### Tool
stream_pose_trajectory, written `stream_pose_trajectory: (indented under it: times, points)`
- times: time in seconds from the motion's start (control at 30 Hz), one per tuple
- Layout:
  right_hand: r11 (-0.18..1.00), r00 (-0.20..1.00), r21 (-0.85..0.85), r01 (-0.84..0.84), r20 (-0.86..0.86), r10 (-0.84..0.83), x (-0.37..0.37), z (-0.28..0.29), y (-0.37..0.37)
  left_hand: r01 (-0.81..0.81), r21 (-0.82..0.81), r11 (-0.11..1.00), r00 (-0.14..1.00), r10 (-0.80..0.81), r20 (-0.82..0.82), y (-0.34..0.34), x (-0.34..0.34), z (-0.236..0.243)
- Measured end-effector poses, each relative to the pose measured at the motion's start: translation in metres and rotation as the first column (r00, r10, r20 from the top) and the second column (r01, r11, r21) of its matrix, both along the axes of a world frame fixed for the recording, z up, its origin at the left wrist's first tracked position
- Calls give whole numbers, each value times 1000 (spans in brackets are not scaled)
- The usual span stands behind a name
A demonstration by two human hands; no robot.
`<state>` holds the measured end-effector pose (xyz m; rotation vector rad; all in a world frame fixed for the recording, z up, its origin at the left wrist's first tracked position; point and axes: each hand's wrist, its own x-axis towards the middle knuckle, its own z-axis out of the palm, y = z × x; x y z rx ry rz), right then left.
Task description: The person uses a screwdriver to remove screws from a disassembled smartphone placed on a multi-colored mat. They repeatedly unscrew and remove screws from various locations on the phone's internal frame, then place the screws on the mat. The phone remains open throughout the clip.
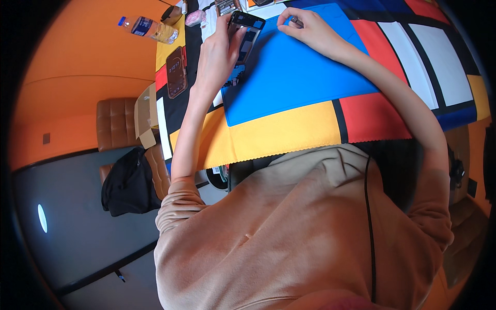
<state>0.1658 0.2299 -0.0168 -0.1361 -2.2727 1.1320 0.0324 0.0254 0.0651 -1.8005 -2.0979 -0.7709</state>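
Observation:
My left hand point(216, 58) is closed around a black phone point(253, 37), holding it tilted above the blue mat point(305, 67). Dark and grey blocks show on the phone's face; whether this is a lit screen or its inside I cannot tell. To the right, my right hand point(310, 30) pinches a small dark grey, stubby piece point(296, 21) over the mat's far part. Its exact kind is too small to make out. Small black and blue bits point(235, 75) lie beside my left wrist at the mat's left edge, partly hidden by it.
A second phone point(176, 72) showing a timer lies on the colour-blocked tablecloth point(279, 126) at the left. Beyond it are a water bottle point(149, 30) on its side and a pink-and-white packet point(195, 18). A cardboard box point(146, 116) and brown chair point(118, 123) stand left of the table.

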Motion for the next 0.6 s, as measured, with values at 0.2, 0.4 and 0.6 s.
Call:
stream_pose_trajectory:
  times: [0.2,0.4,0.6]
  points:
    - [993,999,-113,24,-41,-28,16,20,-23,44,3,999,999,-44,28,-3,3,-2]
    - [985,988,81,154,-16,-153,7,12,-23,74,-46,996,996,-71,60,3,-2,-4]
    - [977,983,116,180,-38,-177,-3,-12,-12,45,-79,996,998,-41,46,7,-7,-6]
